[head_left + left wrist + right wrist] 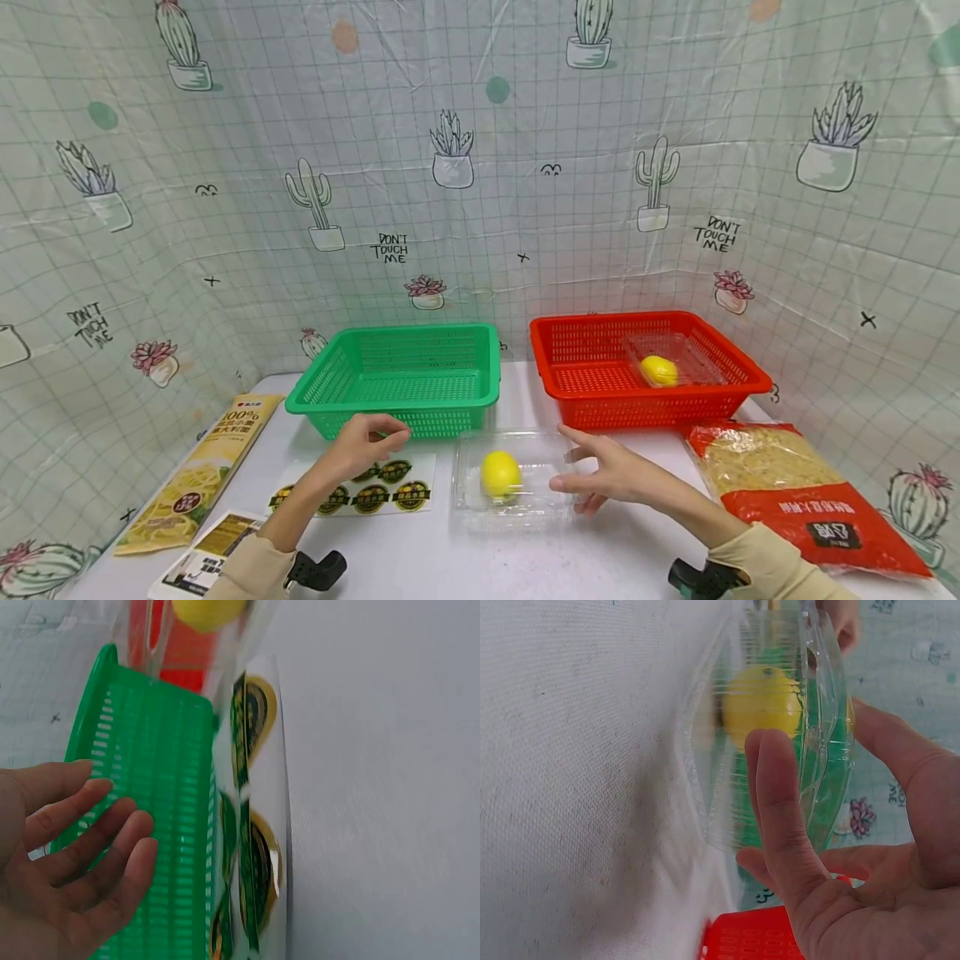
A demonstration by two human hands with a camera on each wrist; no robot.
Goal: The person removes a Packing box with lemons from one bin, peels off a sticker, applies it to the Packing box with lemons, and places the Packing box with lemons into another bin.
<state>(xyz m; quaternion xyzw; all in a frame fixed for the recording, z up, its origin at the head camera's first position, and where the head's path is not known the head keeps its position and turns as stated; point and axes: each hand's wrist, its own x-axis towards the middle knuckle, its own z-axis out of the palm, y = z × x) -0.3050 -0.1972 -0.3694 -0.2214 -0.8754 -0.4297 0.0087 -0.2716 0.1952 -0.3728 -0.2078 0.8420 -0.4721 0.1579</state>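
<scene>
A pale gridded cloth (517, 212) printed with potted cacti hung behind and at both sides of the white table (600, 554). Toward the back stood a red basket (645, 410) on the right and, a little apart on the left, a green basket (442, 423). A red bag (802, 500) with a clear window lay at the right; a long yellow packet (198, 475) lay at the left, beside a printed card (210, 554). A sheet of dark-and-gold stickers (371, 498) lay in front of the green basket, partly under the left forearm. To its right, between the two hands, was a clear container (534, 458); a second clear container (697, 362) sat inside the red basket.

The right hand (611, 471) was at the near container's right end, fingers spread and fairly straight; how firmly they touched it could not be told. The left hand (362, 442) hovered above the stickers, fingers loosely bent and apart, holding nothing. One yellow fruit (500, 475) lay in the near container, toward its left side, and another yellow fruit (659, 371) in the second.
</scene>
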